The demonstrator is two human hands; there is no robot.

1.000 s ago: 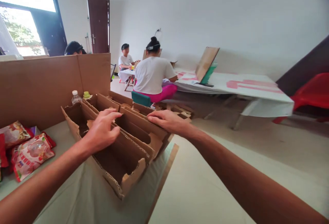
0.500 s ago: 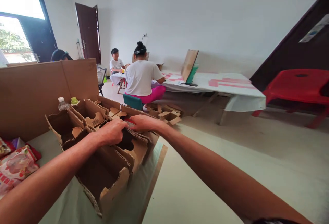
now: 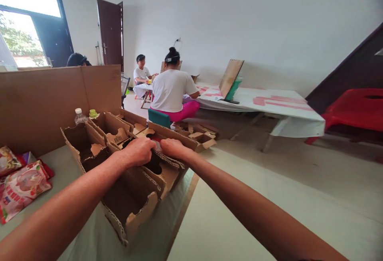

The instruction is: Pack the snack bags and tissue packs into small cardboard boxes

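Observation:
My left hand (image 3: 139,151) is closed in a loose fist above the middle of a group of cardboard boxes (image 3: 128,197) with open tops and rough-cut edges. Close to it on the right, my right hand (image 3: 174,148) is curled at the far-right box, knuckles up. Something small and red (image 3: 156,138) shows in the box between and behind the two hands. Fingertips of both hands are hidden, so what they pinch cannot be made out. A torn flap with a printed barcode (image 3: 119,136) lies in a box left of my hands.
Red-and-white food packets (image 3: 25,189) lie at the left on the covered table (image 3: 89,221). A clear bottle (image 3: 79,116) and a green-capped container (image 3: 93,113) stand behind the boxes, before a tall cardboard panel (image 3: 60,101). A person (image 3: 172,89) sits beyond, by another table (image 3: 287,105).
The whole scene has shifted right in view as the camera turned left. My right hand's fingers look more curled. Both hands stay at the same boxes.

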